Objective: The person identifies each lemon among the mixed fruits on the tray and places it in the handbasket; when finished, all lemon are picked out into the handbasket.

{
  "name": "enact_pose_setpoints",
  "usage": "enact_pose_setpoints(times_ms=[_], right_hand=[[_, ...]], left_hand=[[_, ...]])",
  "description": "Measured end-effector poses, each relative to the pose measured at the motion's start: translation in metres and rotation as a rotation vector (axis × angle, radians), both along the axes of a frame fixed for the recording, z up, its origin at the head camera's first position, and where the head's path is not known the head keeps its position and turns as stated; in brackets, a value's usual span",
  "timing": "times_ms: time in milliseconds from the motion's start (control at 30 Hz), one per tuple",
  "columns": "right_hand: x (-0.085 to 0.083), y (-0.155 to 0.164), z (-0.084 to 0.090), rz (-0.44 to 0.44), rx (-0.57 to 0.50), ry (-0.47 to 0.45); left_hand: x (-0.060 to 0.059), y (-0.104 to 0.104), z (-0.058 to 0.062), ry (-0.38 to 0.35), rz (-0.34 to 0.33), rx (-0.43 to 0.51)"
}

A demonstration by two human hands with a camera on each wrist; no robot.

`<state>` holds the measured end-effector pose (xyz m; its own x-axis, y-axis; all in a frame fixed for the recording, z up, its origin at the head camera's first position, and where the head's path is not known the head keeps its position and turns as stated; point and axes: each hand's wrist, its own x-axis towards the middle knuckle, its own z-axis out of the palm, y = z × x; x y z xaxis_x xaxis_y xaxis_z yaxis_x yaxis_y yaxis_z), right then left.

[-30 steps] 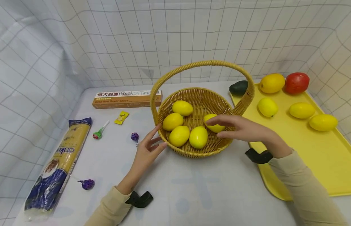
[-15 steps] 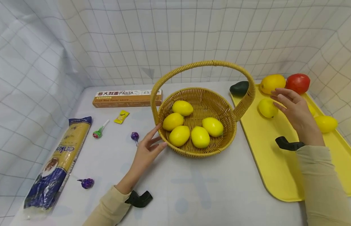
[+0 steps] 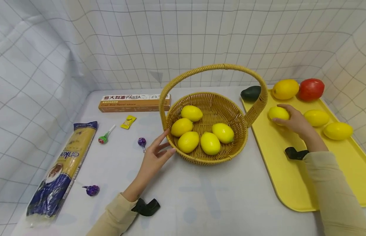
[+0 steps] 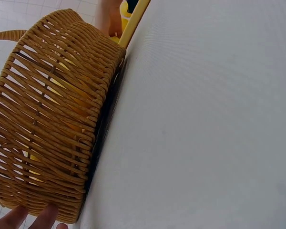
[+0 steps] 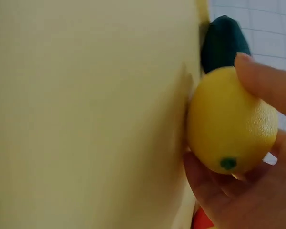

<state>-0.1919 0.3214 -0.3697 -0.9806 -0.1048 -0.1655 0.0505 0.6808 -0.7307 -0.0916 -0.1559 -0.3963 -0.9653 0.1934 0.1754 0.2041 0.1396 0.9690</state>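
Observation:
A wicker basket (image 3: 240, 144) (image 4: 52, 119) with a tall arched handle (image 3: 215, 67) stands mid-table and holds several lemons (image 3: 210, 143). My left hand (image 3: 156, 154) rests with straight fingers (image 4: 33, 218) against the basket's left wall. On the yellow tray (image 3: 289, 177) at the right, my right hand (image 3: 292, 119) grips a lemon (image 3: 278, 113) (image 5: 231, 126), fingers and thumb curled round it while it sits on the tray (image 5: 86, 114). Two more lemons (image 3: 317, 117) lie further right on the tray.
At the tray's far end sit an orange-yellow fruit (image 3: 285, 88), a red fruit (image 3: 311, 88) and a dark avocado (image 3: 251, 92) (image 5: 224, 40). Left of the basket lie a pasta box (image 3: 132, 102), a spaghetti bag (image 3: 60, 167), lollipops (image 3: 141, 142) and a yellow sachet (image 3: 127, 122).
My right hand left a lemon in the basket, swung right over the tray and has come down to grip a lemon there. The left hand has stayed on the basket.

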Motion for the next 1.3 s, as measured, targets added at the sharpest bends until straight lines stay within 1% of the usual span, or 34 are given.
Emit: enact_pose_setpoints(times_ms=[67,100,133,167,200,233,300,333,367,433,467,500,567,667,700,767,833,900,967,1033,1100,1167,1233,1300], right_hand=[[0.007,0.003,0.001,0.035,-0.028,-0.016],[0.012,0.005,0.003,0.066,-0.037,-0.026],[0.018,0.006,0.005,0.102,-0.035,-0.032],[0.024,0.006,0.008,0.156,-0.043,-0.033],[0.031,0.006,0.012,0.227,-0.055,-0.031],[0.038,0.005,0.016,0.317,-0.072,-0.020],[0.051,-0.004,0.026,0.502,-0.131,0.019],[0.056,-0.010,0.031,0.593,-0.176,0.039],[0.059,-0.019,0.037,0.683,-0.242,0.049],[0.062,-0.042,0.047,0.805,-0.347,0.055],[0.063,-0.057,0.051,0.831,-0.385,0.056],[0.062,-0.072,0.054,0.844,-0.411,0.051],[0.061,-0.104,0.055,0.838,-0.462,0.009],[0.059,-0.150,0.051,0.782,-0.469,-0.045],[0.058,-0.164,0.049,0.770,-0.459,-0.055],[0.058,-0.186,0.045,0.753,-0.400,-0.058],[0.058,-0.200,0.041,0.750,-0.327,-0.045],[0.058,-0.207,0.039,0.753,-0.254,-0.032],[0.059,-0.206,0.036,0.757,-0.190,-0.002],[0.059,-0.202,0.034,0.750,-0.139,0.035],[0.058,-0.197,0.031,0.761,-0.098,0.070],[0.056,-0.195,0.028,0.795,-0.064,0.100],[0.052,-0.194,0.026,0.833,-0.041,0.115],[0.049,-0.195,0.024,0.852,-0.027,0.124]], left_hand=[[0.000,0.000,-0.001,0.001,-0.001,0.000],[0.000,0.000,-0.001,0.002,-0.002,0.001],[0.000,0.001,-0.002,0.002,-0.002,-0.002],[0.000,0.001,-0.002,0.003,-0.003,-0.004],[0.000,0.001,-0.002,0.004,-0.004,-0.004],[0.000,0.001,-0.002,0.006,-0.003,-0.003],[0.003,0.003,0.007,-0.009,0.000,-0.009],[0.004,0.004,0.011,-0.014,0.002,-0.009],[0.004,0.004,0.012,-0.017,0.004,-0.008],[0.004,0.005,0.012,-0.025,0.009,-0.006],[0.004,0.004,0.012,-0.028,0.011,-0.004],[0.003,0.003,0.009,-0.019,0.012,0.002],[0.000,0.001,0.000,-0.008,0.010,0.014],[0.000,0.001,0.000,-0.009,0.004,0.023],[0.000,0.001,0.000,-0.012,0.003,0.022],[0.001,0.002,0.003,-0.023,0.002,0.017],[0.003,0.004,0.011,-0.025,0.001,0.010],[0.006,0.005,0.018,-0.023,0.000,0.003],[0.008,0.007,0.025,-0.012,-0.005,0.001],[0.008,0.008,0.027,-0.004,-0.008,0.001],[0.007,0.007,0.022,-0.002,-0.008,0.006],[0.005,0.005,0.016,0.000,-0.005,0.010],[0.002,0.003,0.008,-0.002,-0.001,0.014],[0.001,0.002,0.003,0.002,0.003,0.011]])
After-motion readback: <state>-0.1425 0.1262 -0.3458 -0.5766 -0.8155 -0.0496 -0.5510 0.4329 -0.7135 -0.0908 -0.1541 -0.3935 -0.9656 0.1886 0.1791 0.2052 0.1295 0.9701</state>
